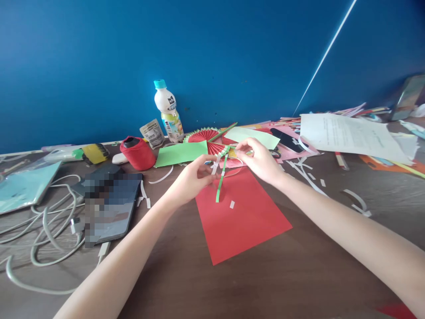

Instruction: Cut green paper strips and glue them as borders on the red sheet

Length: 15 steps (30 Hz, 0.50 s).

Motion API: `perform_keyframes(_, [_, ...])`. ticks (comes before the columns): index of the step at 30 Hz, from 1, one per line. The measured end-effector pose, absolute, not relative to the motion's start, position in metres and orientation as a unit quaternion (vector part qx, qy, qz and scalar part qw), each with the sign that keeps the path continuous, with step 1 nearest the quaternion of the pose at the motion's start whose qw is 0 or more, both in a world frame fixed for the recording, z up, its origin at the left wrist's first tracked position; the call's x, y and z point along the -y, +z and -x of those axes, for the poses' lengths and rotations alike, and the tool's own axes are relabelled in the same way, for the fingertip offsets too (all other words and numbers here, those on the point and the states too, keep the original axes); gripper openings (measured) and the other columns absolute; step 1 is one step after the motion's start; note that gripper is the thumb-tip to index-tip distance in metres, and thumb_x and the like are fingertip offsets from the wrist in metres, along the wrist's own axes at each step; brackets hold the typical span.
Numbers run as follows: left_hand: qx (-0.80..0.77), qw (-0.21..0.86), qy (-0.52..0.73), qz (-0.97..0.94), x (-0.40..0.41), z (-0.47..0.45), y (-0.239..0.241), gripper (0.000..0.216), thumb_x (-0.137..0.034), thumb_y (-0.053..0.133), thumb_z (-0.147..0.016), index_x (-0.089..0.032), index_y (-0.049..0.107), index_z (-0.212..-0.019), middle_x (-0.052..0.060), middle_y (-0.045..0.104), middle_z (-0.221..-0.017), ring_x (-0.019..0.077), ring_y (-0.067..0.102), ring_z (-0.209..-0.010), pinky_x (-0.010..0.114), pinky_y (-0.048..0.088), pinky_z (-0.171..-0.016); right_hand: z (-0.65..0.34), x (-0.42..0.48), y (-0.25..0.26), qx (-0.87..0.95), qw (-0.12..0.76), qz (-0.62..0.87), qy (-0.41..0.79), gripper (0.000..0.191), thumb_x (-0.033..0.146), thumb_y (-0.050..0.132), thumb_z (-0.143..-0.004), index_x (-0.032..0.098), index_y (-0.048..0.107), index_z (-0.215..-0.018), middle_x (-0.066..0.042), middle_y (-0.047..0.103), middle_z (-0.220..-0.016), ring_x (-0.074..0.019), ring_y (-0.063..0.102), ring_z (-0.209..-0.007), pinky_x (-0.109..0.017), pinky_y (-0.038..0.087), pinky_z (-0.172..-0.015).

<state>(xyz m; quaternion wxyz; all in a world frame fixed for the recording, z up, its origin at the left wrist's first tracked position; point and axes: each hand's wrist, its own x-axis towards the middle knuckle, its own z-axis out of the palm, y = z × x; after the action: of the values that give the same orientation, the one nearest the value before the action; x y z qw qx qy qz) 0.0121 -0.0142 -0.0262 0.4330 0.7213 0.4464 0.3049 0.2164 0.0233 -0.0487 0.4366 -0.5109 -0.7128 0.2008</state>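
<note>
My left hand (195, 177) is closed, with a narrow white strip (216, 165) at its fingertips. Beside those fingertips a thin green paper strip (219, 188) hangs down, crossed by pale patches. Opposite it, my right hand (257, 158) has thumb and fingers pinched together; what they hold is too small to make out. Both hands are over the upper part of a red paper sheet (245, 217), on which a small white scrap (232, 204) lies. Just behind them is a pleated red paper fan (203, 135) with a green-and-white edge, partly covered by a green sheet (181, 153).
A drink bottle (169, 113) stands against the blue wall. To the left are a red-wrapped roll (137, 153), a tablet (114, 208) and tangled white cables (49, 221). Printed paper (352, 135) and white strip offcuts (307, 175) lie to the right.
</note>
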Motion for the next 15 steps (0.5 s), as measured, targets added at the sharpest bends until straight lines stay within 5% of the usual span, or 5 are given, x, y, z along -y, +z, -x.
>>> perform_keyframes(8, [-0.444,0.490,0.356,-0.661,0.011,-0.006,-0.019,0.040,-0.027,0.062,-0.074,-0.023,0.046,-0.110,-0.001,0.063,-0.072,0.0117,0.059,-0.055,0.021,0.039,-0.048,-0.278,-0.046,-0.025,0.721,-0.010,0.693,0.008,0.036,0.026,0.061,-0.062,0.018,0.052,-0.097,-0.015,0.057,-0.104,-0.0348,0.052,-0.099,-0.041,0.044,-0.069])
perform_keyframes(15, [-0.439,0.530,0.381,-0.617,0.009,-0.005,-0.019,0.047,-0.027,0.066,-0.070,-0.022,0.046,-0.113,0.000,0.064,-0.073,0.0147,0.064,-0.058,0.024,0.048,-0.052,-0.282,-0.048,-0.024,0.707,-0.067,0.699,0.078,0.042,0.020,0.057,-0.063,0.020,0.048,-0.105,-0.009,0.064,-0.090,-0.0207,0.059,-0.067,-0.028,0.037,-0.048])
